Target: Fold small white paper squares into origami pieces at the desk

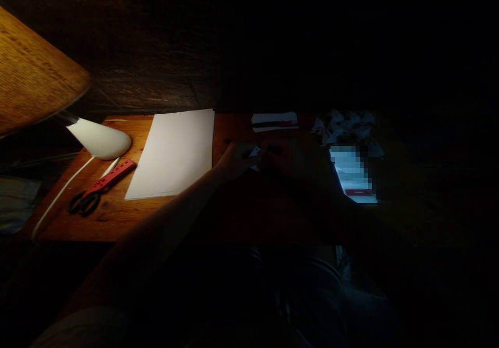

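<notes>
Between my two hands, over the middle of the wooden table, is a small piece of white paper [255, 151] that looks folded. My left hand [236, 160] is closed on its left side, fingers pointing right. My right hand [276, 156] meets the paper from the other side, its fingers bent; deep shadow hides much of it. Left of my hands lies a stack of white paper sheets [175, 153]. Beyond them a small pile of white paper pieces [268, 116] has a dark and red pen or cutter [278, 124] lying across it.
A lamp with a white base [101, 139] and a wide shade [35, 72] stands at the left. Scissors in a red cover [111, 178] lie before it. On the right are a lit phone [351, 174] and a heap of folded paper pieces [343, 124]. The wooden table's [136, 223] right part is dark.
</notes>
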{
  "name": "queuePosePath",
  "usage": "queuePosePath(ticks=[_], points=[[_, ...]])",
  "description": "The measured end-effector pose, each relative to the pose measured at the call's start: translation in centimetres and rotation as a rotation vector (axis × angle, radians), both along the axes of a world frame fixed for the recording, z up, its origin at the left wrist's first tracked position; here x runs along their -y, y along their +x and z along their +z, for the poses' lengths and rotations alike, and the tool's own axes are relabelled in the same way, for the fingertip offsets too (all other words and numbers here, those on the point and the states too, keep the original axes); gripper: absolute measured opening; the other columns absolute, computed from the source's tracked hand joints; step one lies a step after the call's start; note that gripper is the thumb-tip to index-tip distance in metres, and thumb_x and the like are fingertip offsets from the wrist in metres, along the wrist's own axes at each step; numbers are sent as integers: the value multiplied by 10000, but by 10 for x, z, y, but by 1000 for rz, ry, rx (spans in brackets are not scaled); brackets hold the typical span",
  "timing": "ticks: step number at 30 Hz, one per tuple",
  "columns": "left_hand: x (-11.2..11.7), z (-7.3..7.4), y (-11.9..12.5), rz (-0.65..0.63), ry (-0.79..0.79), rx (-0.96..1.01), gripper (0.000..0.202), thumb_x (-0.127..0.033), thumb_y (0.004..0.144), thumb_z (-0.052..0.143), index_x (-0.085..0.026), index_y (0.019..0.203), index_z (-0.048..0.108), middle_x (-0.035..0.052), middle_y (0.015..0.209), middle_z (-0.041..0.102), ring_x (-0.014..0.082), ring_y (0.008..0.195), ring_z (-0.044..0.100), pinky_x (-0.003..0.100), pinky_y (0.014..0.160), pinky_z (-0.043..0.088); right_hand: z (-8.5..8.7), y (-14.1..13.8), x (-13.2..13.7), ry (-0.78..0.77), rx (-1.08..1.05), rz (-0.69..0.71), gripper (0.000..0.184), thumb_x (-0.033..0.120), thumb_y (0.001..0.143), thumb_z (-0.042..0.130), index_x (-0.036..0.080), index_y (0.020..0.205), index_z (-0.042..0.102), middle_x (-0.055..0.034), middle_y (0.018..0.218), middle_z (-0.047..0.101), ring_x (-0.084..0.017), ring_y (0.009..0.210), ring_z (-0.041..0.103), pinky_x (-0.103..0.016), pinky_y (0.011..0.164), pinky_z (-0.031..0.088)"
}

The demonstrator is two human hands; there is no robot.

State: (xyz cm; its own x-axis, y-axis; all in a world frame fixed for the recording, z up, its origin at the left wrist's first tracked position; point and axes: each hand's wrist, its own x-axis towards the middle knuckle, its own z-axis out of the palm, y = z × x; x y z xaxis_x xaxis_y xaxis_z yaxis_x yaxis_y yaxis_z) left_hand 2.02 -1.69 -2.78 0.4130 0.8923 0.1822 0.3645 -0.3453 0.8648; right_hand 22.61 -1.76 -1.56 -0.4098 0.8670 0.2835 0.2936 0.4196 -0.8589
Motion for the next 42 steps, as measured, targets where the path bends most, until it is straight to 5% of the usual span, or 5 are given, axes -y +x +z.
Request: queuePosePath(ticks=[6, 18, 27, 30, 42], points=[[2, 6, 2, -43, 1, 116, 352, -496, 877, 693, -167, 758, 656, -9, 664, 565, 126, 631, 490, 249, 567, 369, 7, 4, 1, -13, 7, 33, 474, 667, 974, 651, 215, 837, 686, -23, 805, 696, -193, 762, 631, -312, 707, 457], [2, 8, 3, 86, 158, 111, 239, -361, 930, 638, -181, 772, 639, -9, 695, 617, 130, 681, 563, 248, 660, 458, -1, 5, 0, 52, 123, -36, 315, 500, 866, 822, 192, 905, 765, -36, 829, 752, -197, 726, 619, -313, 662, 430], [1, 7, 4, 108, 236, 115, 316, -446, 942, 649, -192, 758, 611, -5, 697, 576, 130, 669, 509, 264, 633, 412, 2, 4, 1, 15, 11, -36, 367, 546, 922, 755, 206, 789, 719, -19, 767, 708, -196, 736, 630, -306, 663, 456], [-1, 5, 5, 158, 241, 148, 355, -505, 949, 651, -197, 774, 625, -3, 708, 597, 137, 685, 541, 261, 637, 437, 3, 6, 2, 2, 2, -20, 376, 561, 845, 843, 203, 831, 729, -24, 826, 728, -207, 801, 656, -315, 720, 500], [-6, -1, 1, 127, 199, 259, 388, -544, 942, 733, -191, 787, 682, 11, 755, 670, 147, 733, 604, 263, 666, 484, 16, 5, 5, -13, -25, -160, 129, 298, 846, 878, 209, 924, 827, -56, 963, 828, -257, 940, 745, -384, 852, 599]])
